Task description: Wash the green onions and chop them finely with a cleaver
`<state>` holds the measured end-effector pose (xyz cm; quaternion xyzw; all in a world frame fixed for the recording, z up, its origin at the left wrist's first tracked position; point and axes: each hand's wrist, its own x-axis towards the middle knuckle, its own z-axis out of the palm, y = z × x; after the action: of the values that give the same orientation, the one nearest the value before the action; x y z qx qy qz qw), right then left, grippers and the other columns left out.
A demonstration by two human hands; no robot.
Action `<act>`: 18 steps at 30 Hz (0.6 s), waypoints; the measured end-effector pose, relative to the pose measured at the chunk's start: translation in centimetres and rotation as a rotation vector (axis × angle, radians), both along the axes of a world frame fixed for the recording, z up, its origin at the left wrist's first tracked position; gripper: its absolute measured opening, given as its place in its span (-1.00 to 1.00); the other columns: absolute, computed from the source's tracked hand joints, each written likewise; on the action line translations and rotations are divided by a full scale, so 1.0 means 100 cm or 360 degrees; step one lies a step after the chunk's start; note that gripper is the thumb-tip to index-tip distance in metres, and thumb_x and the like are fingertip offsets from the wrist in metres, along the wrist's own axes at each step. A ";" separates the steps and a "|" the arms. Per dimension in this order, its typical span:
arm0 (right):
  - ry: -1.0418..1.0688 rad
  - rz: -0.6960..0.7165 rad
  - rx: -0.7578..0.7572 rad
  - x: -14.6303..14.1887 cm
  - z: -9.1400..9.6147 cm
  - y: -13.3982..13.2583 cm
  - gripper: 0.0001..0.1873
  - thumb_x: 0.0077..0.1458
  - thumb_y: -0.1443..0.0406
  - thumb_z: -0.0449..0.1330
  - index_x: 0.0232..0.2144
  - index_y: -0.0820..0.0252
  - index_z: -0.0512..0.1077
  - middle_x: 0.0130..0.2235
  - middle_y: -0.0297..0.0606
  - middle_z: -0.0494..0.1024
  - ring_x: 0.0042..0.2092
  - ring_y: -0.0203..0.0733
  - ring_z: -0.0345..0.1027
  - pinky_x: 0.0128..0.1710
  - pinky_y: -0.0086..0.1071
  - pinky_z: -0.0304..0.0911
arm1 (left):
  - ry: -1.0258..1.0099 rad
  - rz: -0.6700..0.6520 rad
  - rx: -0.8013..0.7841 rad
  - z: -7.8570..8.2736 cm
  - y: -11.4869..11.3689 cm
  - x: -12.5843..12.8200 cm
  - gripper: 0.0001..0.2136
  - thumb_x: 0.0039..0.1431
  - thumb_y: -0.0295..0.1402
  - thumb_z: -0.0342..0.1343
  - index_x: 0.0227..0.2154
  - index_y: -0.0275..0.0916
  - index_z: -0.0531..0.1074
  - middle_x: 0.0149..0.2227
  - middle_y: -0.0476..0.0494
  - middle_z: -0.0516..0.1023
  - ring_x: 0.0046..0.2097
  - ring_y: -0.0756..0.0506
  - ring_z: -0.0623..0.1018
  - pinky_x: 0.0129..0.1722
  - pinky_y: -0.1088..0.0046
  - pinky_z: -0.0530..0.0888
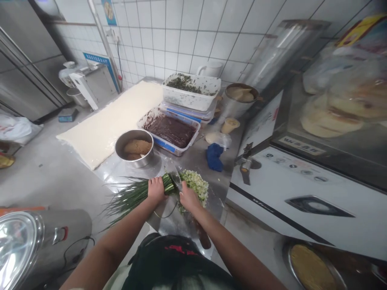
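My left hand (156, 189) is closed over a bundle of green scallions (130, 196), pressing it down on the steel counter (193, 159). The leafy ends fan out to the left. My right hand (188, 197) is closed on the handle of a cleaver (175, 179), whose blade stands at the cut end of the bundle. A heap of chopped scallion pieces (196, 184) lies just right of the blade.
Behind stand a steel bowl of brown filling (134, 147), a plastic tub of dark paste (169, 129), a white tub of chopped greens (190, 91), a dough sheet (111, 121), a blue cloth (214, 156), and a steel pot (238, 98). A white machine (302, 197) stands right, a round steel vessel (33, 245) lower left.
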<state>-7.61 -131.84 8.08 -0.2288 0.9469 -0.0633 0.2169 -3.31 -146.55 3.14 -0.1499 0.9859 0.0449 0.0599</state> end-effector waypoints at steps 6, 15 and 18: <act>0.0051 -0.0024 -0.0010 0.001 -0.004 0.005 -0.68 0.06 0.36 -0.06 -0.10 0.26 0.03 -0.40 -0.18 0.47 -0.35 -0.17 0.37 -0.46 -0.44 0.00 | -0.0025 -0.0106 0.0058 0.005 0.004 0.007 -0.31 -0.33 -0.15 0.21 -0.07 -0.32 0.16 -0.18 -0.24 0.31 -0.12 -0.21 0.29 -0.10 0.26 0.17; 0.0071 -0.0059 -0.0047 0.005 -0.004 0.001 -0.71 0.05 0.38 -0.07 -0.12 0.27 0.06 -0.40 -0.19 0.46 -0.33 -0.16 0.37 -0.46 -0.43 0.01 | -0.0003 -0.0032 -0.0129 -0.007 0.044 0.027 0.00 -0.34 0.06 0.10 0.12 -0.49 -0.09 0.10 -0.49 0.05 0.13 -0.40 0.00 0.05 0.03 -0.05; 0.0043 -0.0073 -0.0034 0.003 -0.004 0.003 -0.68 0.06 0.37 -0.07 -0.10 0.28 0.05 -0.38 -0.16 0.47 -0.34 -0.16 0.37 -0.45 -0.43 0.01 | -0.0005 -0.0032 -0.0061 -0.005 0.034 0.020 -0.04 -0.35 -0.02 0.17 0.11 -0.45 -0.06 0.02 -0.44 0.17 0.05 -0.35 0.15 0.02 0.09 0.03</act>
<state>-7.32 -131.49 7.68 -0.2103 0.9540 -0.0752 0.2001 -1.33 -143.17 2.68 -0.1412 0.9879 0.0252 0.0591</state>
